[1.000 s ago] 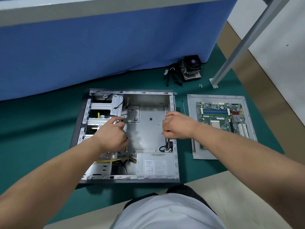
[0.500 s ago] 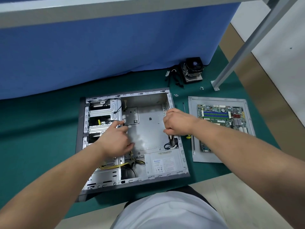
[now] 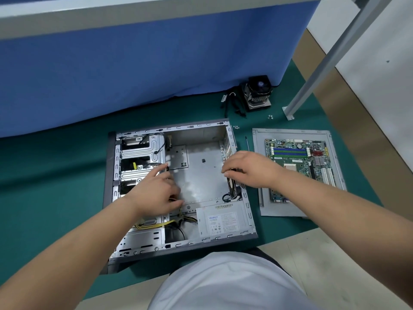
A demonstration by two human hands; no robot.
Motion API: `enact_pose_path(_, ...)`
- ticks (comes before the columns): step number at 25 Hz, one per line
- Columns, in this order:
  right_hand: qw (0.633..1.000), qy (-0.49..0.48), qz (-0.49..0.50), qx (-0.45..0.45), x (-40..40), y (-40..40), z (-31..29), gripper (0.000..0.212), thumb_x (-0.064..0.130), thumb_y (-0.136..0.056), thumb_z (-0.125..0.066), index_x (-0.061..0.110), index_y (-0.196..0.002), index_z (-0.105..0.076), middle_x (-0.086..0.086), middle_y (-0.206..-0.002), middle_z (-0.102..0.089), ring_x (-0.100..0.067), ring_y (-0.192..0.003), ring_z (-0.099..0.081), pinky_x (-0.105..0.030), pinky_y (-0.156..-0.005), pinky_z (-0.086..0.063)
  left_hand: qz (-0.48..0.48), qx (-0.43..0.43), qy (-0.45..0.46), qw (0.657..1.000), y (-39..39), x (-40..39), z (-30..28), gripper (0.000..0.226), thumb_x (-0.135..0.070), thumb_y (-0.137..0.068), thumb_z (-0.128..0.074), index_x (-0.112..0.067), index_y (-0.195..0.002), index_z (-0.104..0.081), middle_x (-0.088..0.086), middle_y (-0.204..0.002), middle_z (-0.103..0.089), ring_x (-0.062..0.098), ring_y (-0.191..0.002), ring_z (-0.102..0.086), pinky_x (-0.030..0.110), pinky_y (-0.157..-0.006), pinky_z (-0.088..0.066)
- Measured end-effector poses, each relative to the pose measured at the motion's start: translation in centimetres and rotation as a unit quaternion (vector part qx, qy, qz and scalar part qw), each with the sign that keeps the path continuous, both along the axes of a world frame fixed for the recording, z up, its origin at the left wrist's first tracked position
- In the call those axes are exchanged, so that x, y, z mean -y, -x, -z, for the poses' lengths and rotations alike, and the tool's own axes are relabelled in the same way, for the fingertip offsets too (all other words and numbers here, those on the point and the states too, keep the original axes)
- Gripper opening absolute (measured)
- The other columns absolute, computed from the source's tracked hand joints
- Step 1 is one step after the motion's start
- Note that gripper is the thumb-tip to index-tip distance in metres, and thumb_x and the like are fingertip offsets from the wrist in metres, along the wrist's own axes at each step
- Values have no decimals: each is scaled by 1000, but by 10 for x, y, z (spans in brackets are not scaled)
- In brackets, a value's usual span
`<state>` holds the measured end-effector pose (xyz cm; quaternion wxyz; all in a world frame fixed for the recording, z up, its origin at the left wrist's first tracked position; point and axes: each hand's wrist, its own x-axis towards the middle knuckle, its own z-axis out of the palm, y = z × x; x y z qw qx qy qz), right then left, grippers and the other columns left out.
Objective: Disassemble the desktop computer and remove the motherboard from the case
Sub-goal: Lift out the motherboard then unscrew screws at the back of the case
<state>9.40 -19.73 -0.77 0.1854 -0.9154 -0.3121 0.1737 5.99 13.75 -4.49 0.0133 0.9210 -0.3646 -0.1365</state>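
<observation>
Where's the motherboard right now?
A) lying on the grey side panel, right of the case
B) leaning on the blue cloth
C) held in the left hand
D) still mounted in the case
A: the motherboard lies flat on the grey side panel on the green mat, to the right of the case, whose mounting tray is bare metal.

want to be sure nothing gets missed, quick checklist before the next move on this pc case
1. Motherboard out of the case: ok, it lies on the side panel to the right.
2. Motherboard bay bare: ok.
3. Power supply seated in the case: ok.
4. Loose screws clear of the hands: ok, on the mat behind.
5. Left hand grip on the drive cage: cannot tell.
6. Right hand on the rear wall: ok, fingers curled over it.
</observation>
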Motion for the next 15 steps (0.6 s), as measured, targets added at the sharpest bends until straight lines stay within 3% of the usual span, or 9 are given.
enact_pose_path(3, 1000, -1, 11, -5, 21, 24, -10, 48, 67, -89, -56, 32, -117, -74, 16, -123, -68, -7, -125, -52, -33, -112, -41, -21, 12, 30, 999, 7, 18, -4, 49, -62, -96, -28, -36, -97, -69, -17, -92, -67, 8, -105, -58, 43, -126, -11)
enact_pose_path(6, 1000, 18, 0, 18, 26, 42, -8, 35, 51, -90, -70, 27, -116, -76, 12, -126, -67, -11, -131, -49, -35, -114, -38, -53, -88, 110, 989, 13, 54, -7, 36, -55, -98, -42, -33, -107, -69, -14, -104, -68, 9, -105, -58, 39, -112, -38)
enact_pose_path(8, 999, 18, 5, 37, 22, 45, -9, 26, 44, -92, -72, 24, -108, -77, 10, -120, -69, -13, -125, -52, -38, -110, -41, -112, -184, 179, 960, 19, 79, -7, 29, -52, -99, -54, -32, -116, -66, -13, -113, -66, 6, -105, -57, 34, -99, -48)
enact_pose_path(11, 999, 20, 34, 14, 14, 51, -12, 21, 45, -94, -67, 26, -99, -73, 15, -102, -66, -8, -102, -54, -33, -94, -48, -176, -287, 233, 912, 30, 108, -6, 33, -52, -93, -67, -35, -121, -63, -17, -116, -66, 2, -104, -60, 20, -89, -49)
enact_pose_path(13, 995, -10, 91, -37, 3, 55, -13, 18, 44, -95, -66, 26, -96, -69, 15, -91, -63, -5, -86, -56, -31, -79, -50, -221, -351, 276, 867, 36, 120, -5, 24, -50, -88, -75, -45, -109, -64, -20, -105, -68, -4, -93, -63, 9, -77, -47)
enact_pose_path(15, 984, -49, 150, -78, -13, 57, -12, 15, 41, -95, -68, 26, -95, -70, 15, -85, -62, -1, -78, -56, -23, -69, -46, -252, -350, 303, 849, 38, 126, -3, 14, -45, -88, -76, -48, -98, -66, -19, -96, -70, -5, -85, -64, 10, -69, -46)
